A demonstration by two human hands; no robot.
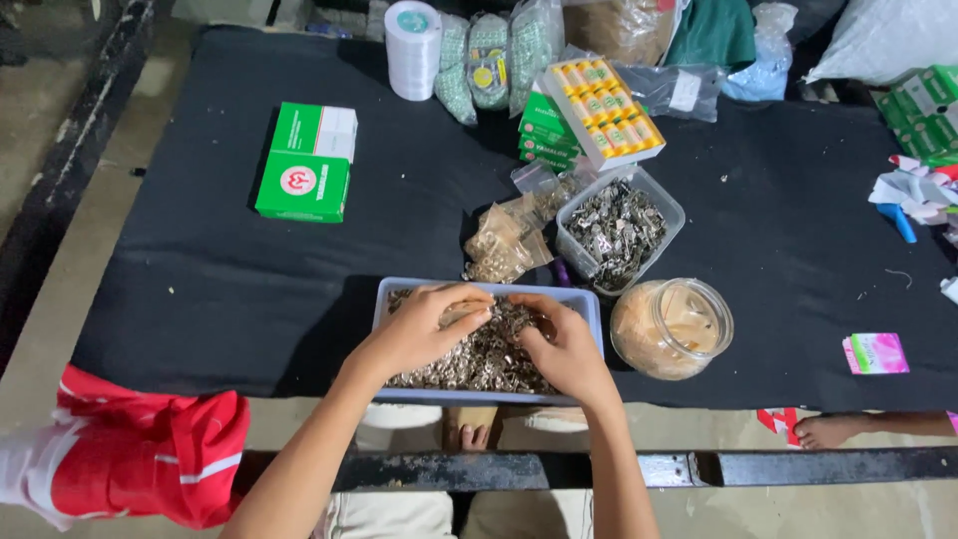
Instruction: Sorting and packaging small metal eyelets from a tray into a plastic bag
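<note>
A shallow pale-blue tray (pixel 595 304) full of small silvery metal parts (pixel 479 364) sits at the near edge of a black-covered table (pixel 200 260). My left hand (pixel 424 329) rests in the tray with its fingers curled over the parts and a small tan piece pinched at the fingertips. My right hand (pixel 564 349) lies on the pile beside it, its fingers bent toward the left hand. The two hands nearly touch above the middle of the tray.
Behind the tray lie small clear bags of parts (pixel 504 240), a clear tub of metal pieces (pixel 619 230) and a round clear jar (pixel 671 327). A green and white box (pixel 304 165), yellow packs (pixel 604 110) and tape roll (pixel 412 50) sit farther back. Red cloth (pixel 150 459) lies lower left.
</note>
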